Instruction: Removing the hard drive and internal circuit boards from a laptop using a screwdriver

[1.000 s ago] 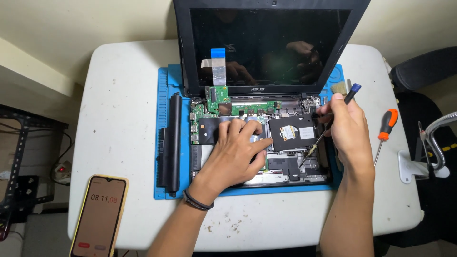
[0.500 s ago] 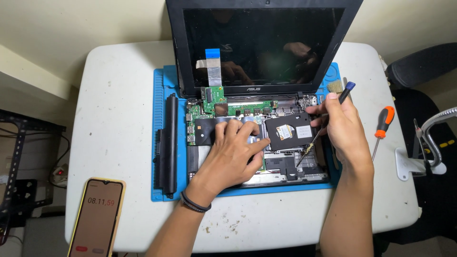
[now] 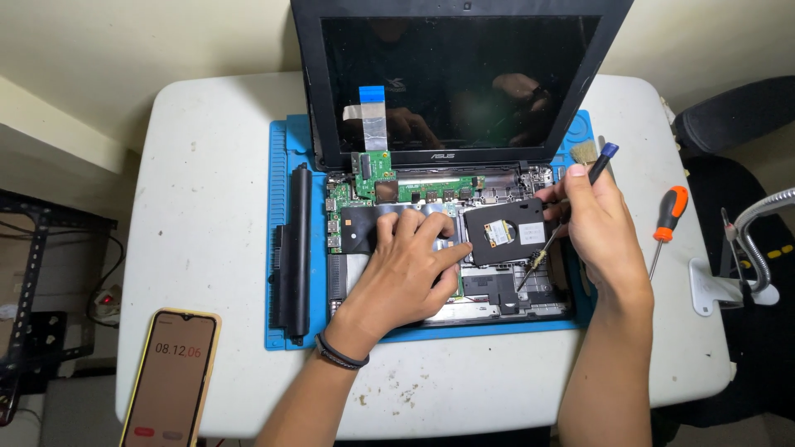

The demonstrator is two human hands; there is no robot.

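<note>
Right hand (image 3: pixel 600 228) is closed around a screwdriver (image 3: pixel 571 207); the blue-capped handle end sticks out above the fingers, up and to the right, and the shaft runs down-left to a tip set on the laptop chassis (image 3: pixel 497 290), just below the black drive (image 3: pixel 503 232). Long axis of the tool: diagonal, upper right to lower left. The tip is seen left of and below the hand, close to it.

Left hand (image 3: pixel 406 269) is laid flat and open on the board area, palm down, nothing gripped; its fingertips (image 3: pixel 451 248) are touching or just beside the drive's left edge. Contact cannot be told for certain.

So the drive is flanked: left hand on its left, right hand on its right, the tip at its lower edge. The right hand is the nearer to the tip's spot.

Elsewhere: the laptop is sat on a blue mat (image 3: pixel 277 248) on the tabletop (image 3: pixel 207 165), screen (image 3: pixel 460 79) raised at the far side. A long black battery (image 3: pixel 296 248) is laid on the mat's left strip, parallel to the chassis side. An orange-handled screwdriver (image 3: pixel 665 223) is lying on the tabletop right of the hand, unused. A phone (image 3: pixel 170 377) is at the near-left corner.
</note>
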